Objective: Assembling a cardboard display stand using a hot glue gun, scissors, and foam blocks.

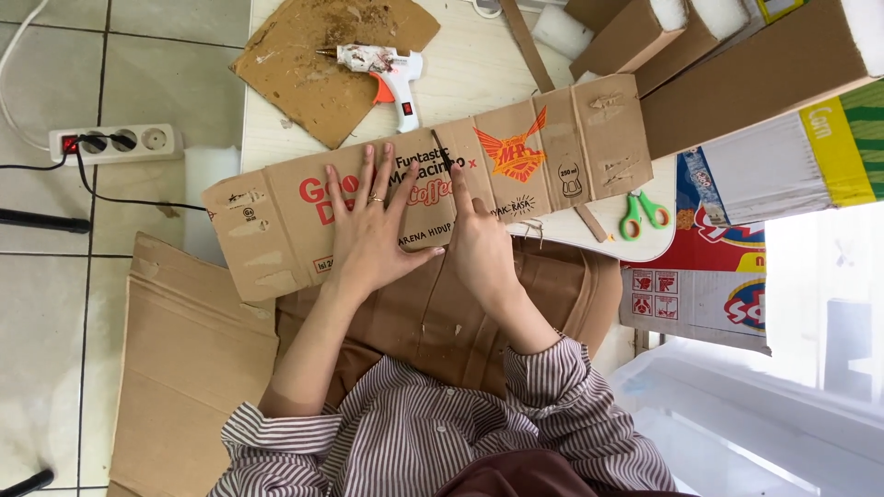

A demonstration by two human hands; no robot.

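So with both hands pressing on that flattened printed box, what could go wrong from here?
The long flattened brown cardboard box overhangs the white table's edge, resting partly on the lap, so it may tip or slide under the left hand. The right hand seems to press a thin tool, perhaps a blade, near the left fingers. The white glue gun lies close by, possibly hot.

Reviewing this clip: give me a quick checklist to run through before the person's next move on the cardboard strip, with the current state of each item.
1. Left hand flat on the cardboard strip, fingers spread: ok.
2. Right hand on the strip, index finger pointing along a crease: ok.
3. Strip fully supported by the white table: not ok, its near-left part overhangs the edge.
4. Glue gun clear of both hands: ok.
5. Green scissors within reach: ok, probably.
6. Glue gun hot: cannot tell.
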